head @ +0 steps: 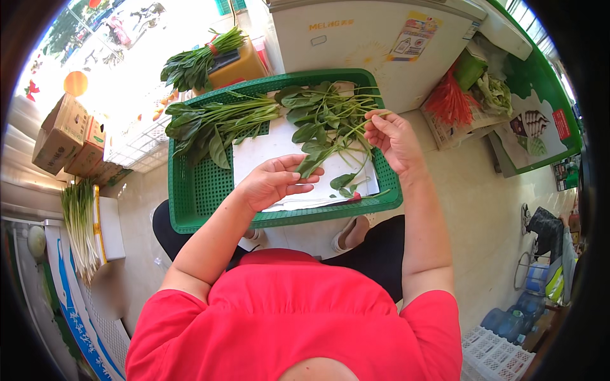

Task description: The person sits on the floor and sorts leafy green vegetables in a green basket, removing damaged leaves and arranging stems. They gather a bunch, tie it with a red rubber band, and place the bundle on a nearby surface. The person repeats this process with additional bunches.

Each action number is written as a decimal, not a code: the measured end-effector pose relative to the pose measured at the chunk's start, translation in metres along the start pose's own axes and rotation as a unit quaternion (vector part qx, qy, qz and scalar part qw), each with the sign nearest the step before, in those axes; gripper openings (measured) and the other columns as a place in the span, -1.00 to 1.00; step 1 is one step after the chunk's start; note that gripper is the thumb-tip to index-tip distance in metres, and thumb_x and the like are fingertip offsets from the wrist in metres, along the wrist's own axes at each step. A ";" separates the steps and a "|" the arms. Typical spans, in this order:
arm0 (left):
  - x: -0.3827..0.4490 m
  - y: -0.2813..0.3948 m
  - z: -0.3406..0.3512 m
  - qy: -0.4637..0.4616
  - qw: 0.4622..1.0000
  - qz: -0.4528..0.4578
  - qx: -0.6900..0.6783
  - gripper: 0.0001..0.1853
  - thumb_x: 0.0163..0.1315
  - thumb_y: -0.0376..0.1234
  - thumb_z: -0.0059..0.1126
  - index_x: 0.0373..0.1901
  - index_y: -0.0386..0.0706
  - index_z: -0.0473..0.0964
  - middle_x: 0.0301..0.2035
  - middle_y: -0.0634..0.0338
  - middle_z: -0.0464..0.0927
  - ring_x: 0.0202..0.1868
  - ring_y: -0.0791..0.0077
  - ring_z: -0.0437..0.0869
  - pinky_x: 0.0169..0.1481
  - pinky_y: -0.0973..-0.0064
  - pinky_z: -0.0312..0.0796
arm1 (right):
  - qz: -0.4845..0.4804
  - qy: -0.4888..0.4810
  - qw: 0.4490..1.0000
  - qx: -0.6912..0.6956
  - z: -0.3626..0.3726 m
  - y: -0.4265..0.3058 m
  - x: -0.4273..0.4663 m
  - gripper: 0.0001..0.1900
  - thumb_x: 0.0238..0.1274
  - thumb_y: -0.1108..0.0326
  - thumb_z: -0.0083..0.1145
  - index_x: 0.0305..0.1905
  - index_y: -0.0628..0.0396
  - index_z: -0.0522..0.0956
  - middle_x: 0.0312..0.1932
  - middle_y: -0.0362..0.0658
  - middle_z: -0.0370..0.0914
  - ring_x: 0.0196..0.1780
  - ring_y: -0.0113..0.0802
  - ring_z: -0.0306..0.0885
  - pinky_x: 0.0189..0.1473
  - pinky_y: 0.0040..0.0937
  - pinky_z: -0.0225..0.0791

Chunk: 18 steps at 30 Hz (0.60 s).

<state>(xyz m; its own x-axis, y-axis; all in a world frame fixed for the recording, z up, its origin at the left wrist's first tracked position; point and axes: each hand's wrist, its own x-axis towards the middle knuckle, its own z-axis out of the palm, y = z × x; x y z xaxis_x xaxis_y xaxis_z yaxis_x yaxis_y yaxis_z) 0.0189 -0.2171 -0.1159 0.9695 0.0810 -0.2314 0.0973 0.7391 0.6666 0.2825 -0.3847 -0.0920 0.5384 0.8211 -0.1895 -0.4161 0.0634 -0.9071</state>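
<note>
A single leafy green stalk (313, 161) stretches between my two hands above a shallow green plastic basket (286, 220). My left hand (274, 180) has the leaf end between its fingers, the other fingers partly spread. Farther right, my right hand (393, 140) pinches the stem end between thumb and forefinger. Loose leafy greens (317, 112) lie in a tangled pile behind the held stalk, on a white sheet (257, 157) lining the basket. Stalks laid side by side form a neater heap (214, 124) at the basket's left. A few small sprigs (345, 183) rest near its front right.
Beyond the basket, a tied bunch of greens (202, 59) rests on a yellow-brown container (240, 66). A white freezer (333, 47) stands behind. Cardboard boxes (62, 135) and spring onions (78, 224) are at left. Red plastic strips (450, 102) hang at right; water jugs (505, 324) stand lower right.
</note>
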 end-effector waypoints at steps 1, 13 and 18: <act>-0.001 0.001 0.000 0.014 1.000 0.008 0.010 -0.48 0.35 -0.55 0.08 0.36 -0.29 0.34 0.21 -0.20 0.50 0.20 0.14 0.62 0.32 0.24 0.49 | 0.000 -0.001 1.000 0.008 -0.001 0.000 0.001 -0.80 0.37 0.32 0.22 -0.02 0.18 0.62 -0.26 -0.18 0.64 -0.22 -0.42 0.59 -0.13 -0.48 0.46; -0.016 0.031 -0.005 0.147 0.915 0.134 0.350 -0.78 0.40 -0.46 0.19 0.03 -0.32 0.55 -0.19 0.15 0.69 -0.16 0.57 0.69 -0.02 0.57 0.55 | 0.031 -0.084 0.996 -0.006 0.035 -0.003 -0.005 -0.70 0.46 0.34 0.14 0.19 0.17 0.53 -0.18 -0.15 0.69 -0.18 -0.42 0.69 -0.05 -0.47 0.58; -0.019 0.104 -0.054 0.229 0.806 0.250 0.485 -0.82 0.37 -0.54 0.15 -0.02 -0.30 0.56 -0.24 0.27 0.66 -0.17 0.66 0.65 0.01 0.65 0.49 | 0.014 -0.023 0.998 -0.063 0.015 -0.001 0.001 -0.64 0.45 0.28 0.15 0.24 0.14 0.50 -0.13 -0.15 0.68 -0.20 -0.49 0.66 -0.12 -0.56 0.51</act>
<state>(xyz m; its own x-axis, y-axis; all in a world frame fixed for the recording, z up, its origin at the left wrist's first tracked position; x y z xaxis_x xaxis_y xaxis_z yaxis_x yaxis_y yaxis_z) -0.0017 -0.1060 -0.0802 0.7789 0.6094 0.1483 0.0654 -0.3141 0.9471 0.2728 -0.3753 -0.0858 0.4925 0.8469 -0.2007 -0.3331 -0.0296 -0.9424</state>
